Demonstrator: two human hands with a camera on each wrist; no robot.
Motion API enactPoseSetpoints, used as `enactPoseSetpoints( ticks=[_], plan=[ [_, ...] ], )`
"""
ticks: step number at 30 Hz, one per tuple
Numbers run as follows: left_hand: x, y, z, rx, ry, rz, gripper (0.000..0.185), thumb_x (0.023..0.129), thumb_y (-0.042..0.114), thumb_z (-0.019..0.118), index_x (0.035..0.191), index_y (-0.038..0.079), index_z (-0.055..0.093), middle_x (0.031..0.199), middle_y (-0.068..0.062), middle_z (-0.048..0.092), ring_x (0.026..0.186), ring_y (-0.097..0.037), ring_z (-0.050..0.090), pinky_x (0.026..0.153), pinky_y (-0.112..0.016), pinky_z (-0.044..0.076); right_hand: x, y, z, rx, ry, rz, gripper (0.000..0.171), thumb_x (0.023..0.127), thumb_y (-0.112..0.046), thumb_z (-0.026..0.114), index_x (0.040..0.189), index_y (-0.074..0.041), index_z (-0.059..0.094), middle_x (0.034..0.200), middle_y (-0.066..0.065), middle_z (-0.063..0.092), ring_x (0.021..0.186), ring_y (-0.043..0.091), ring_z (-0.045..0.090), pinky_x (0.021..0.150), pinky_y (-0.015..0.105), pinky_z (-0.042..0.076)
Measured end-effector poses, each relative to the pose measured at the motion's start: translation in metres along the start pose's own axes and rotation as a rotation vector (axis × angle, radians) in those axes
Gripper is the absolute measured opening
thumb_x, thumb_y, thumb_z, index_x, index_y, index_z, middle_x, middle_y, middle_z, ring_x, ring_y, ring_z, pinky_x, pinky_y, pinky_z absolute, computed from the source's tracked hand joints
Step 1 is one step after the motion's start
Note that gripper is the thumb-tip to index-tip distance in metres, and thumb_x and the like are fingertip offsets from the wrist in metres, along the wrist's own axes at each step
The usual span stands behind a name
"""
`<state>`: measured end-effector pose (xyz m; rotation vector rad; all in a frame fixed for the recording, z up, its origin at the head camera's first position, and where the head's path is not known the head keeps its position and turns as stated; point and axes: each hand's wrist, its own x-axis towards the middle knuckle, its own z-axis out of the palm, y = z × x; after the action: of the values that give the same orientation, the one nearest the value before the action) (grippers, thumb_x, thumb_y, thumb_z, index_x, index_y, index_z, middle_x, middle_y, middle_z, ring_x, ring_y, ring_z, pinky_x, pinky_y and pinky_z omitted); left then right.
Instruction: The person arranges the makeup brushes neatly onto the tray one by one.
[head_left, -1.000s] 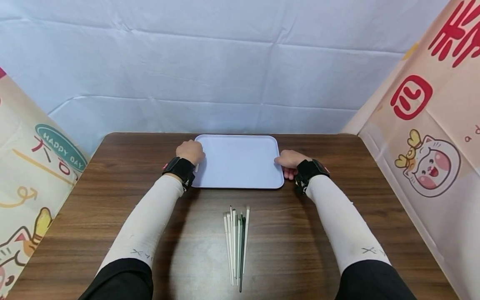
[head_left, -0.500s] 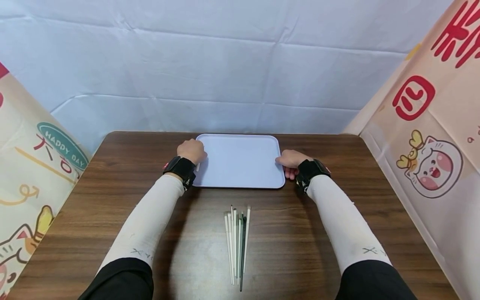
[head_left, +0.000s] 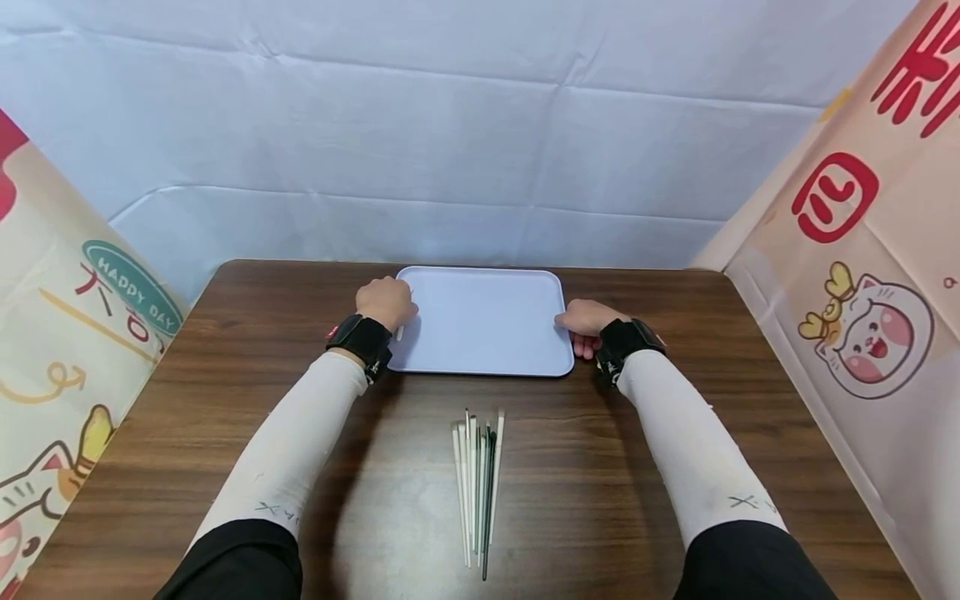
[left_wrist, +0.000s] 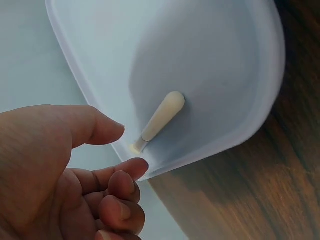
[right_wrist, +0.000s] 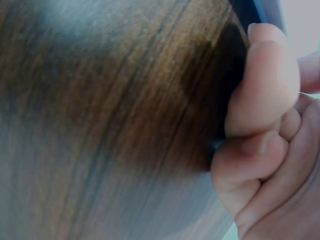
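While gripping the tray (head_left: 480,321) at the table's (head_left: 225,400) far middle: left hand (head_left: 386,302) curled at its left rim, right hand (head_left: 583,318) seemingly pinching its right rim; chopsticks (head_left: 477,487) nearer.

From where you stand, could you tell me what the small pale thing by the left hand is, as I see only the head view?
Observer: A cream stick lying inside the tray, near its rim.
Operator: Does the left hand hold it?
Observer: No. The left hand is apart from it, and the tray's rim runs between its thumb and curled fingers.
Operator: And the right hand?
Observer: The right hand has its fingers curled against the table, with one fingertip at the tray's edge. I cannot tell whether it grips.
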<state>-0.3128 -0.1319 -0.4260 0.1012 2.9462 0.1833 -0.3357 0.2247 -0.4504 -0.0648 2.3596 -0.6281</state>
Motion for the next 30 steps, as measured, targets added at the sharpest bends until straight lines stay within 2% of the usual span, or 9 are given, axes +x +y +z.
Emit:
enactPoseSetpoints(
  ticks=[7,11,19,27,30],
  plan=[
    [-0.007,0.003,-0.003,-0.009,-0.008,0.013,0.027,0.098,0.026,0.057,0.098,0.004,0.072,0.094,-0.015,0.071,0.079,-0.03,0.066,0.072,-0.046,0.055,0.002,0.001,-0.001,-0.009,0.0,0.0,0.049,0.103,-0.024,0.036,0.064,-0.005,0.059,0.051,0.002,0.06,0.04,0.011,0.056,0.044,0.025,0.042],
    [-0.01,0.004,-0.003,-0.008,-0.011,0.014,0.028,0.098,0.027,0.057,0.098,0.004,0.072,0.095,-0.015,0.07,0.079,-0.029,0.065,0.073,-0.046,0.055,0.002,0.0,0.0,-0.007,0.001,-0.002,0.049,0.102,-0.024,0.036,0.063,-0.005,0.059,0.05,0.002,0.059,0.04,0.011,0.056,0.044,0.025,0.042],
    [-0.018,0.011,-0.003,-0.001,-0.001,0.031,0.028,0.098,0.027,0.057,0.089,0.005,0.073,0.089,-0.012,0.069,0.076,-0.027,0.063,0.067,-0.043,0.053,0.003,0.001,0.0,0.006,-0.004,0.01,0.047,0.101,-0.023,0.038,0.064,-0.004,0.059,0.051,0.003,0.06,0.04,0.013,0.058,0.044,0.025,0.043],
    [-0.029,0.018,0.002,0.054,0.003,0.058,0.031,0.099,0.03,0.056,0.09,0.006,0.072,0.097,-0.014,0.07,0.084,-0.031,0.066,0.069,-0.046,0.054,0.001,0.0,0.0,0.0,-0.013,-0.002,0.046,0.101,-0.023,0.037,0.065,-0.004,0.059,0.051,0.002,0.06,0.041,0.012,0.058,0.044,0.024,0.043],
    [-0.035,0.019,0.003,0.062,0.007,0.07,0.031,0.098,0.03,0.056,0.087,0.006,0.072,0.094,-0.013,0.07,0.081,-0.029,0.066,0.067,-0.045,0.054,0.001,-0.001,-0.001,-0.004,-0.016,-0.001,0.047,0.102,-0.023,0.037,0.065,-0.004,0.059,0.052,0.003,0.061,0.041,0.012,0.058,0.044,0.025,0.043]
  ],
)
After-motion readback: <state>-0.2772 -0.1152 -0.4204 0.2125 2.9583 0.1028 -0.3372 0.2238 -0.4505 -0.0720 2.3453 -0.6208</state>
